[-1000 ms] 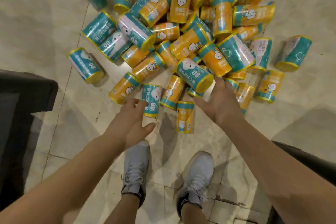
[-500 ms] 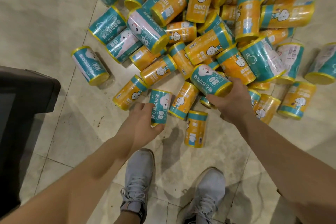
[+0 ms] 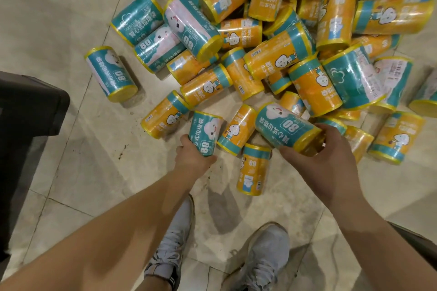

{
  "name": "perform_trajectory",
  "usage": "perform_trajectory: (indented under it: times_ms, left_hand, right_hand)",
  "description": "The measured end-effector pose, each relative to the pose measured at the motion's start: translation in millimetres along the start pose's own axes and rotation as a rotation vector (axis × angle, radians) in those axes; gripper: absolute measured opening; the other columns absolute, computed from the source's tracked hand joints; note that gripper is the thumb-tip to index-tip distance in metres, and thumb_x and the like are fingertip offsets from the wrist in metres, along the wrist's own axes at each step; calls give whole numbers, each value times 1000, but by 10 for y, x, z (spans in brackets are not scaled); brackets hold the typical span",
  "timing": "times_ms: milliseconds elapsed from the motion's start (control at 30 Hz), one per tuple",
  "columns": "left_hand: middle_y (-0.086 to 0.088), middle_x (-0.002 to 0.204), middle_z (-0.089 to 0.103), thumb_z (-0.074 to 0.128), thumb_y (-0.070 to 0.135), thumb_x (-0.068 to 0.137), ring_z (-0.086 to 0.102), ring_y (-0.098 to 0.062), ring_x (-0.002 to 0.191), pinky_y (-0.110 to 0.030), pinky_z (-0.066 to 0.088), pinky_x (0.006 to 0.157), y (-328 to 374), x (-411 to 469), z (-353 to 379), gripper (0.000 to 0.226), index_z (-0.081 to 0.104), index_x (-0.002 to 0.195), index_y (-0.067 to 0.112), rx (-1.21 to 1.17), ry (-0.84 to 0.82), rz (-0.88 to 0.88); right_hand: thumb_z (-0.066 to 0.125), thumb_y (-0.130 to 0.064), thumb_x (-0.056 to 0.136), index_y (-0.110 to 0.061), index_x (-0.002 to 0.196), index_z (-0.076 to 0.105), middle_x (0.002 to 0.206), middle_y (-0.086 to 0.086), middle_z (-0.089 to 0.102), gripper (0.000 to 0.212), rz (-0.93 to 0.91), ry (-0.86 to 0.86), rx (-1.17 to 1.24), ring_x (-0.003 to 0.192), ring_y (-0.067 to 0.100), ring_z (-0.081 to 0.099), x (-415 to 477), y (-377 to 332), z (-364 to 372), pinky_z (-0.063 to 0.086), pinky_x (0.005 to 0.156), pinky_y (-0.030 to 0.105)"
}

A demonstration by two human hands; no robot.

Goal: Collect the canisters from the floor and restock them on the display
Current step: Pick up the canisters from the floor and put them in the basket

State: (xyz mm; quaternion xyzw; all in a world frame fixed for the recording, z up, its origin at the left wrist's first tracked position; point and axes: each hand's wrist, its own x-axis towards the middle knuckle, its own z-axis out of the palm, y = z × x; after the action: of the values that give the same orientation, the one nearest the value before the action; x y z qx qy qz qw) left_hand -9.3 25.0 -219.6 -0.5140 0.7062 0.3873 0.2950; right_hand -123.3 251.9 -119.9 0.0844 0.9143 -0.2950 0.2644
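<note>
A big heap of teal and orange canisters [image 3: 279, 54] with yellow rims lies on the tiled floor. My left hand [image 3: 192, 159] grips the near end of a small teal canister [image 3: 206, 133] at the heap's front edge. A larger teal canister [image 3: 285, 127] marked 80 is held at its yellow-rimmed end by my right hand [image 3: 321, 160], tilted just above the floor. An orange canister [image 3: 253, 169] lies between my hands.
A single teal canister [image 3: 111, 73] lies apart at the left. A dark black object [image 3: 28, 111] stands at the left edge. My two grey shoes [image 3: 173, 243] are planted on the beige tiles [image 3: 71, 19] just below the heap.
Both hands reached forward into the heap. My left hand closed around the small teal canister and my right hand took hold of the larger teal one. The view moved closer.
</note>
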Motion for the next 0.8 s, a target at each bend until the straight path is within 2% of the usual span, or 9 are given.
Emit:
perform_trajectory:
  times_ms: [67,167,267,367,433,500,600,733,800]
  left_hand:
    - [-10,126,49,91,30,66,57,-26,107,-39,52,91,-86,26,5,92,34,137,14,-50,19,37]
    - [-6,119,59,86,45,54,64,-23,102,-39,56,86,-190,-17,-91,86,47,126,18,-93,65,113]
    - [-3,117,64,88,41,60,65,-19,101,-34,55,80,-111,-238,-388,75,57,124,18,-130,90,170]
    - [3,119,65,82,51,55,63,-17,109,-42,57,91,3,-536,-770,82,58,129,29,-116,118,247]
    - [2,123,58,87,46,60,57,-14,114,-36,51,98,124,-842,-1026,84,53,135,29,-98,136,292]
    - [0,123,49,89,35,69,50,-13,114,-29,44,97,273,-1195,-1293,82,49,139,27,-115,162,333]
    - [5,123,46,90,28,70,47,-10,119,-29,43,101,503,-1731,-1711,78,50,136,35,-157,222,443]
    - [12,122,44,94,20,64,46,-13,125,-38,41,109,857,-2465,-2276,85,50,134,41,-190,315,603]
    - [15,124,44,95,28,61,47,-14,128,-41,41,110,1044,-2902,-2578,88,48,135,44,-227,325,663]
  right_hand:
    - [89,-48,67,-24,141,49,130,0,55,87,-49,-2,-4,117,20,56,-17,21,31,52,94,42]
    - [89,-41,70,-22,144,47,134,3,50,87,-71,-36,-53,121,20,51,-56,-12,-16,42,92,31]
    - [89,-40,69,-23,146,45,136,4,47,90,-79,-81,-116,123,21,49,-155,-147,-173,37,92,28]
    - [89,-44,69,-28,146,44,136,-1,45,91,-102,-83,-125,118,13,48,-353,-339,-442,38,89,29]
    - [88,-45,69,-31,146,44,134,-4,45,90,-120,-54,-120,118,11,47,-508,-482,-650,39,88,29]
    - [88,-46,68,-33,145,45,132,-5,45,89,-142,-29,-99,120,13,49,-676,-642,-880,41,90,29]
    - [87,-46,69,-36,146,44,132,-8,42,89,-151,-24,-62,121,11,48,-957,-932,-1293,39,94,27]
    - [90,-43,67,-32,147,45,130,-11,44,92,-197,44,1,119,1,44,-1482,-1391,-1921,35,99,21]
    - [91,-38,67,-28,148,45,128,-12,45,93,-217,83,53,122,3,45,-1792,-1636,-2249,34,101,20]
